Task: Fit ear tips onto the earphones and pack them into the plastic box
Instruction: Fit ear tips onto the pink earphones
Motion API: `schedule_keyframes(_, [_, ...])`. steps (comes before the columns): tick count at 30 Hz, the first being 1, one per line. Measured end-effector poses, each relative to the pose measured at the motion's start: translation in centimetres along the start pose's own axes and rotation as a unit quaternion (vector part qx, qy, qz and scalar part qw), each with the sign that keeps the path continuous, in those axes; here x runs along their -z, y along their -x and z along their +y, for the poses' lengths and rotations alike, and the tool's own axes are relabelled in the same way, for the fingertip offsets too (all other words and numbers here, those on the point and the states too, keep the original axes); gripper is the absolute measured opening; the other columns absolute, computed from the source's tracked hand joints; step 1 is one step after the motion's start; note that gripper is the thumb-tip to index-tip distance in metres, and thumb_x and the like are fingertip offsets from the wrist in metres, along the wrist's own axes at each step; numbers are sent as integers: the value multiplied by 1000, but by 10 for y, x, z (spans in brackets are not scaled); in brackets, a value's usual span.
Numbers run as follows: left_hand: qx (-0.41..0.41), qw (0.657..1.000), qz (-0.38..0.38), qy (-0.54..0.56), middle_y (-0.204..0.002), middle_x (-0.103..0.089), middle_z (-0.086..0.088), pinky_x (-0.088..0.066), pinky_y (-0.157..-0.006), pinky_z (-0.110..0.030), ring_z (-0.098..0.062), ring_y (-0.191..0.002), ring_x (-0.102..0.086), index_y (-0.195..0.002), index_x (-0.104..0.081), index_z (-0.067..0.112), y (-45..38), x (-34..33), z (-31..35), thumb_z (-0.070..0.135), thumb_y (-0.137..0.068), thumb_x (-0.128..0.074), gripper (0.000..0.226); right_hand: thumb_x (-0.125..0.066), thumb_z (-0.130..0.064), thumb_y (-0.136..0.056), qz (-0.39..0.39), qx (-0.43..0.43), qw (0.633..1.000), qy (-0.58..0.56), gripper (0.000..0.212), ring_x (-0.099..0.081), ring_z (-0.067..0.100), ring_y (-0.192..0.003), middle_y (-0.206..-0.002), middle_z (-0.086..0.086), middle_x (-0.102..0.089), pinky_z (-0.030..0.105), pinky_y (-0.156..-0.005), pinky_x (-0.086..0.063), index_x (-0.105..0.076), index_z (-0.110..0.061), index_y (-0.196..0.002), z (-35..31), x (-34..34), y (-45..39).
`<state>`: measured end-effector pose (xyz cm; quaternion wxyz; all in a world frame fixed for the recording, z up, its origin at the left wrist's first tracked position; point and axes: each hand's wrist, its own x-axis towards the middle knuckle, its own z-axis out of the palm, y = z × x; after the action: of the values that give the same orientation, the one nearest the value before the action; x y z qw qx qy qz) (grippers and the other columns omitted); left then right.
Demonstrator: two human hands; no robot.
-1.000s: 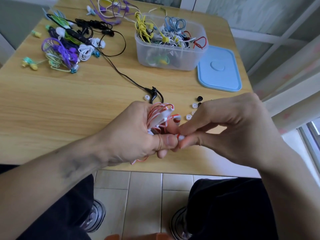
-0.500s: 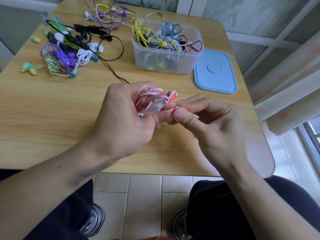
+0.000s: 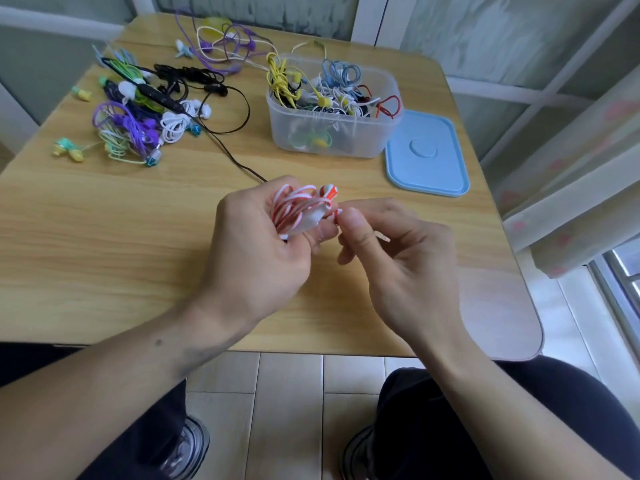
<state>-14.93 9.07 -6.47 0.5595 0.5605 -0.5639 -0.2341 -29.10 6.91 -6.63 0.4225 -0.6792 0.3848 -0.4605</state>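
Here, earphones (image 3: 298,209) bundled in left hand (image 3: 256,251) (right hand (image 3: 391,258) pinching bud).

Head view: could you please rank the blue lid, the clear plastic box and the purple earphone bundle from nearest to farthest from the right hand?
Measured from the right hand:
1. Blue lid, flat on the table just beyond the hand, to the right.
2. Clear plastic box, beyond the hand, left of the lid and touching it.
3. Purple earphone bundle, far across the table on the left.
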Motion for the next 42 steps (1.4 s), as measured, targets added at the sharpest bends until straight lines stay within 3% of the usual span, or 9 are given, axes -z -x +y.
schedule_keyframes(3, [42,998,-3,39,-55,-62,2,-43,-49,-17,-6,-45,-54,-69,-63,16,-3,2,0,7,-79,-78,20,-61,-11,-97,-41,-12,999,-21,17,-62,16,-83,-89,-11,-73,18,-66,-49,-76,-18,-95,2,7,-3])
schedule_keyframes(6, [73,994,-28,76,-53,-59,6,-38,-45,-12,-4,-38,-50,-75,-66,8,-3,2,1,-3,-79,-74,15,-65,-12,-93,-51,-51,996,-49,15,-63,15,-71,-83,3,-73,20,-66,-50,-76,-10,-103,6,12,-7])
schedule_keyframes(10, [104,988,-46,105,-50,-60,9,-35,-43,-11,-5,-34,-48,-75,-63,9,-2,2,1,-6,-80,-72,18,-71,-9,-86,-47,-40,994,-87,14,-66,13,-63,-74,1,-72,22,-63,-52,-72,-10,-100,7,15,-10])
schedule_keyframes(16, [121,981,-66,137,-51,-63,11,-29,-33,-13,-5,-32,-46,-84,-63,3,0,3,4,-3,-82,-70,10,-75,-6,-83,-82,-6,996,-29,14,-70,8,-68,-79,-7,-74,12,-59,-49,-73,-14,-94,2,25,-11])
schedule_keyframes(22, [136,973,-98,156,-59,-63,-17,-31,-34,-16,-16,-32,-43,-92,-67,6,0,4,2,5,-84,-71,9,-71,-9,-88,-90,5,996,-22,8,-67,16,-65,-75,-4,-72,19,-58,-49,-67,-16,-86,5,29,-14])
schedule_keyframes(28, [141,973,-113,140,-55,-63,-10,-32,-36,-31,-20,-34,-43,-81,-67,12,-3,5,-4,10,-86,-70,6,-71,-4,-88,-90,20,995,-31,11,-70,22,-66,-80,5,-72,29,-61,-55,-70,-8,-99,8,29,-15])
schedule_keyframes(33, [181,962,-115,171,-60,-63,-20,-32,-41,-27,-21,-34,-42,-82,-65,8,-6,1,-6,13,-87,-70,9,-69,-5,-91,-78,15,997,-17,6,-70,16,-69,-78,3,-74,25,-65,-53,-73,-6,-95,14,27,-20])
schedule_keyframes(36, [221,952,-100,185,-64,-64,-15,-30,-41,-21,-21,-37,-44,-92,-62,7,-14,-3,-8,13,-88,-70,10,-63,-2,-95,-78,-1,997,-12,9,-68,12,-69,-77,0,-72,18,-64,-49,-70,-6,-98,16,22,-27])
schedule_keyframes(42, [184,974,-32,127,-75,-63,-11,-30,-36,-22,-21,-52,-57,-92,-60,13,-60,0,6,7,-86,-66,10,-60,-6,-95,55,11,998,13,20,-62,20,-66,-81,5,-65,37,-63,-53,-65,-16,-112,24,22,-46])
